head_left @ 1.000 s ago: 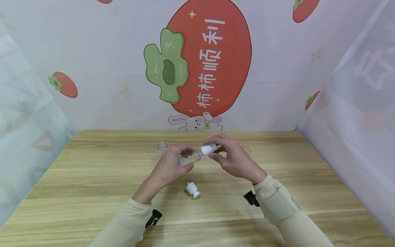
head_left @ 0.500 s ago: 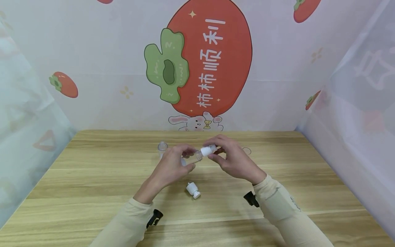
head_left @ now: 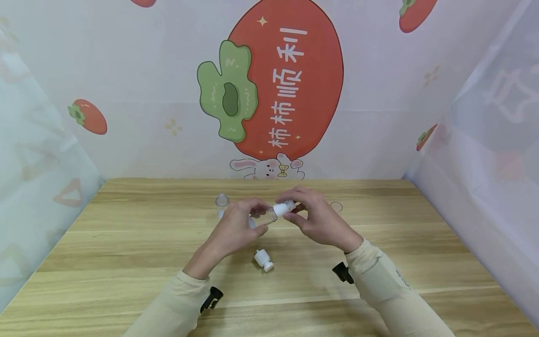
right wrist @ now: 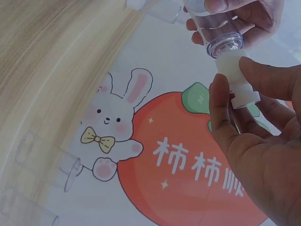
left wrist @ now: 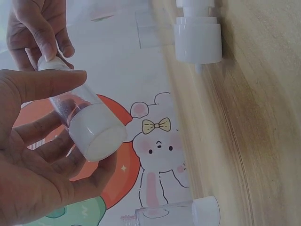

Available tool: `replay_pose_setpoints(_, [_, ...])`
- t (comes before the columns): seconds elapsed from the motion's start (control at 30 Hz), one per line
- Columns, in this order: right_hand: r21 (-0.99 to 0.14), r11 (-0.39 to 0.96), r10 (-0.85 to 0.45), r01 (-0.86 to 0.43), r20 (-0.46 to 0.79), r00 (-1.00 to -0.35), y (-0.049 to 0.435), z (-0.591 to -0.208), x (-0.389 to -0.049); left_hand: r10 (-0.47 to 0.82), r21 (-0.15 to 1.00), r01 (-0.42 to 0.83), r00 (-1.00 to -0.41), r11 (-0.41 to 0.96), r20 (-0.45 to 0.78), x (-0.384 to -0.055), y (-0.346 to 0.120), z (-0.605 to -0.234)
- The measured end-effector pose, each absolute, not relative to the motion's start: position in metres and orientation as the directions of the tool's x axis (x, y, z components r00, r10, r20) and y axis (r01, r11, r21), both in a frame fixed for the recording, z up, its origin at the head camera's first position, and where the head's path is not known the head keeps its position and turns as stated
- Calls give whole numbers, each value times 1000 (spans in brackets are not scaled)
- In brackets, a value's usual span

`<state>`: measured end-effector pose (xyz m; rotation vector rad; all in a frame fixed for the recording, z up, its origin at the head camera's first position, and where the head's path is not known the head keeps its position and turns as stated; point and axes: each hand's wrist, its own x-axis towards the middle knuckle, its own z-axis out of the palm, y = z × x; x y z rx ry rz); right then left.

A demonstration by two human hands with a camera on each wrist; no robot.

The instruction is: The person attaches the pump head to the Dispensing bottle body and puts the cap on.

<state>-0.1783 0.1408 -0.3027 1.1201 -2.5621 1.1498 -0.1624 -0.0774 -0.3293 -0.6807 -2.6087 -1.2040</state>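
My left hand (head_left: 236, 225) grips a small clear bottle (left wrist: 99, 131) with a white base. The bottle lies tilted above the table, its mouth toward my right hand (head_left: 315, 217). Between thumb and fingers, the right hand pinches a white pump head (right wrist: 232, 67) right at the bottle's neck, in line with it. Below the hands, a second white pump head (head_left: 263, 260) lies on its side on the table. Another clear bottle (head_left: 222, 202) with a white base stands just behind the left hand, partly hidden by it.
Two clear caps, an upper one (right wrist: 47, 161) and a lower one (right wrist: 27, 212), show in the right wrist view; the right hand mostly hides them from the head camera. A printed cloth backdrop (head_left: 168, 150) rises behind the wooden table (head_left: 126, 262), with cloth at both sides.
The pump head in my right hand has dipped slightly and come closer onto the bottle's neck. My left hand has shifted a little to the right with the bottle.
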Motion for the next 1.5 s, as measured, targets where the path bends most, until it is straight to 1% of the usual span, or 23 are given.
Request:
replay_pose_setpoints(0.7, [-590,463,-593,-661,348,-726,141,-302,-177,339,656,496,-868,569,362,-162,-78,-328])
replay_pose_setpoints(1.03, [-601,513,-576,-613,289,-765,141,-302,-178,347,643,521,-853,561,389,-162,-78,-328])
replay_pose_setpoints(1.27, [-620,525,-558,-583,267,-786,141,-302,-177,342,653,510,-860,559,379,-160,-78,-328])
replay_pose_setpoints(1.37, [-626,507,-559,-593,284,-779,143,-302,-178,340,655,508,-861,559,377,-160,-79,-328])
replay_pose_setpoints(1.5, [-619,468,-577,-631,326,-749,144,-304,-179,338,659,503,-864,560,373,-160,-79,-328])
